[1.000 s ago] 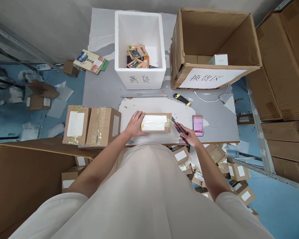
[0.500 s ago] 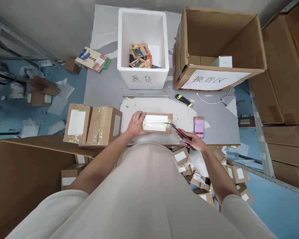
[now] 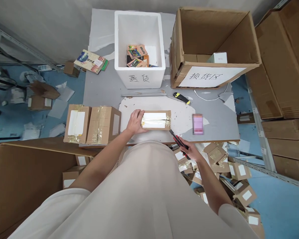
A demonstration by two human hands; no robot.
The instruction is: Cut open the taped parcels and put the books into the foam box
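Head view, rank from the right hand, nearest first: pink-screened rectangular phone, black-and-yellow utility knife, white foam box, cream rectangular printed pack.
1. Phone, just beyond the right hand
2. Utility knife, farther back
3. Foam box, back, left of the knife
4. Printed pack, far left

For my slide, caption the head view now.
Left hand holds a taped box; right hand holds a knife.

I see a small brown carton, white-labelled, near the front edge of the grey, white-patched surface; one cutter is black and red, a second cutter black and yellow.
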